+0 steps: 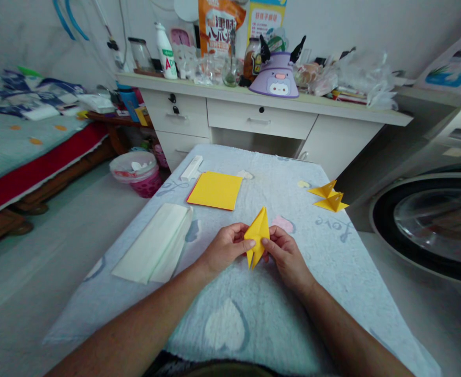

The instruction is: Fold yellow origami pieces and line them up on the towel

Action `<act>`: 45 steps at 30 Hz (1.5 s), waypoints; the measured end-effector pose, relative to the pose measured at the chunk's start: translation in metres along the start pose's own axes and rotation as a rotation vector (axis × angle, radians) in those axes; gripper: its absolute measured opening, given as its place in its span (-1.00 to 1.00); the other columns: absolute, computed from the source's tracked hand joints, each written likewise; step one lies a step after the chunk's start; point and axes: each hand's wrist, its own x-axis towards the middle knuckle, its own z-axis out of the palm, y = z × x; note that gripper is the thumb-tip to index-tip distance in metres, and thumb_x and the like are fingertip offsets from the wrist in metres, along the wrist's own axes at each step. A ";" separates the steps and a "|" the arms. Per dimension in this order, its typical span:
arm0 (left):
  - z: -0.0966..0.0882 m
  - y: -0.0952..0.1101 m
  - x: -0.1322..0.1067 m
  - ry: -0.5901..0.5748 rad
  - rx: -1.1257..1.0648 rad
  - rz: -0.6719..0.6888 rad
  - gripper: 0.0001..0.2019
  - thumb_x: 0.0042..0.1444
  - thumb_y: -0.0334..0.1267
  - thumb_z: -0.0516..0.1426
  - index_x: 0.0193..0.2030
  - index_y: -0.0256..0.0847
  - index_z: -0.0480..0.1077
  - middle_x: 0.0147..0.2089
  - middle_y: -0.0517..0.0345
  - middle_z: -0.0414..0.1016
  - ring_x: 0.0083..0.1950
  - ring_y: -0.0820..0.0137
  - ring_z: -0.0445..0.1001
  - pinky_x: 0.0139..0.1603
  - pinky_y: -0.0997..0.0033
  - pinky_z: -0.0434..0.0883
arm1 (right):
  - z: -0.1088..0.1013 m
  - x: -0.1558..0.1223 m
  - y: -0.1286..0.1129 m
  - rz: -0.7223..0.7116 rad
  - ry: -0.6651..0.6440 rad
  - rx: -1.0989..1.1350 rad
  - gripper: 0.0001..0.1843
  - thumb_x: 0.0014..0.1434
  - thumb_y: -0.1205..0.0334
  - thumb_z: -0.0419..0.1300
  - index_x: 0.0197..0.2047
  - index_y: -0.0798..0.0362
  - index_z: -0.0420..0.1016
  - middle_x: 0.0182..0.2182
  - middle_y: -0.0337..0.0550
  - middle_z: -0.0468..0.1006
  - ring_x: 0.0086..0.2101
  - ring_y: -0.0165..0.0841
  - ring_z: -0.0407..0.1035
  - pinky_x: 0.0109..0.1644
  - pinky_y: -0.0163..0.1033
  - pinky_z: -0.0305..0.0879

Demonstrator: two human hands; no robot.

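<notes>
Forearms (152, 310) come in nearest the camera, one per side, over the cloth-covered tabletop (289, 314). Folded yellow paper (259, 226) is held btwn both hands, over mid-tabletop: one tip points away from the person, 2 narrow legs w/ a slit btwn them point back. L hand (226, 243) pinches its L edge, thumb on the face, fingers mostly behind; R hand (288, 255) does likewise on the R edge, so both grips are narrow, on the one piece. Can't tell exactly what the hidden fingers do.

To do this bit well, I'd say: light, even grip, slit kept straight, legs matched. Thumbs look well placed for creasing, so short strokes w/ fingers backing the paper should work. Don't squeeze hard, b/c the thin points prob. bend easily. If layers slip, best realign b4 pressing; a crooked crease is hard to undo.

Farther off, to the L: square yellow sheets (215, 190), apart from the hands, narrow white box (191, 168) just beside them; pale folded sheet (154, 242) lies nearer, L of the L hand. 2 pointed yellow pieces (333, 202) sit close together nr the tabletop's R edge.
</notes>
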 end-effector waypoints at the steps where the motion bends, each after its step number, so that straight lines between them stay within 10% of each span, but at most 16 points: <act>1: 0.000 0.000 0.000 -0.002 0.018 -0.002 -0.63 -0.06 -0.12 0.31 -0.17 -0.29 0.38 -0.28 0.12 0.51 -0.28 0.40 0.48 -0.24 0.44 0.38 | 0.000 0.000 0.000 0.001 -0.003 0.003 -0.70 0.08 0.00 0.32 -0.32 0.02 0.37 -0.47 -0.31 0.44 -0.55 -0.50 0.22 -0.51 -0.38 0.18; 18: 0.002 -0.005 -0.005 -0.095 0.375 0.035 -0.76 0.02 -0.12 0.21 -0.33 -0.27 0.35 -0.47 0.31 0.20 -0.46 0.53 0.17 -0.47 0.54 0.15 | 0.002 0.000 -0.004 -0.038 -0.026 0.045 -0.70 0.05 0.02 0.35 -0.23 0.01 0.50 -0.35 -0.21 0.58 -0.35 -0.35 0.44 -0.20 -0.21 0.38; 31: -0.005 0.007 -0.004 -0.089 0.424 -0.001 -0.81 -0.06 -0.23 0.21 -0.33 -0.29 0.41 -0.41 0.25 0.39 -0.39 0.47 0.34 -0.41 0.53 0.23 | -0.018 0.003 -0.010 -0.087 0.133 0.090 -0.81 0.09 0.15 0.32 -0.40 0.03 0.41 -0.61 -0.37 0.33 -0.59 -0.52 0.19 -0.51 -0.40 0.14; 45: -0.031 0.019 0.003 0.291 -0.054 0.180 -0.51 -0.15 -0.32 0.35 -0.04 -0.20 0.35 -0.36 0.27 0.49 -0.34 0.48 0.45 -0.28 0.53 0.33 | -0.016 0.004 -0.004 0.011 -0.033 -0.169 -0.72 0.03 0.10 0.35 -0.41 0.03 0.33 -0.55 -0.34 0.37 -0.54 -0.50 0.19 -0.46 -0.36 0.08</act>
